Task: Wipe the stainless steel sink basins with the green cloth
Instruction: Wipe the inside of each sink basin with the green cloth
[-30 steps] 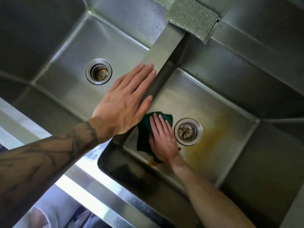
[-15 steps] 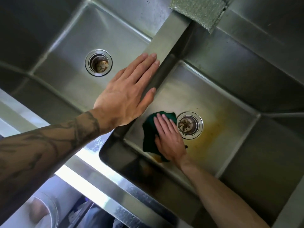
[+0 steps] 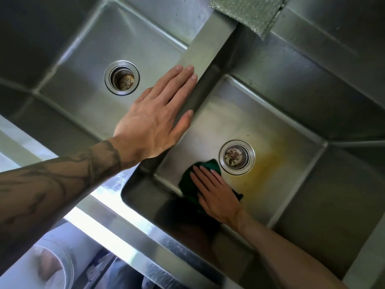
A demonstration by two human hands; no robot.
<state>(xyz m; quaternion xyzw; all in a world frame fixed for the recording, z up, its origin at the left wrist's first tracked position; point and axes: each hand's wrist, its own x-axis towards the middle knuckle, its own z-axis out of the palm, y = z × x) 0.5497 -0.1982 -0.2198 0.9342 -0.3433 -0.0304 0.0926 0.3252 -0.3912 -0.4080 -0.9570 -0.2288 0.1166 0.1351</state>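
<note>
Pressed green cloth (image 3: 187,185) flat on basin floor (image 3: 239,113), just beside the drain (image 3: 236,157), under right hand (image 3: 216,195) with straight, ungripping fingers. Judged it soft, light and likely to bunch, so best driven by the palm. Rested left hand (image 3: 154,119) flat, holding nothing, on divider (image 3: 208,49) up-left of drain.

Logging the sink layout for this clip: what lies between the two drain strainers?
Between the left drain and right drain, the head view shows the basin divider with the left hand flat on it.

Green cloth (image 3: 186,184) bunched on stained basin (image 3: 239,117) floor
</note>
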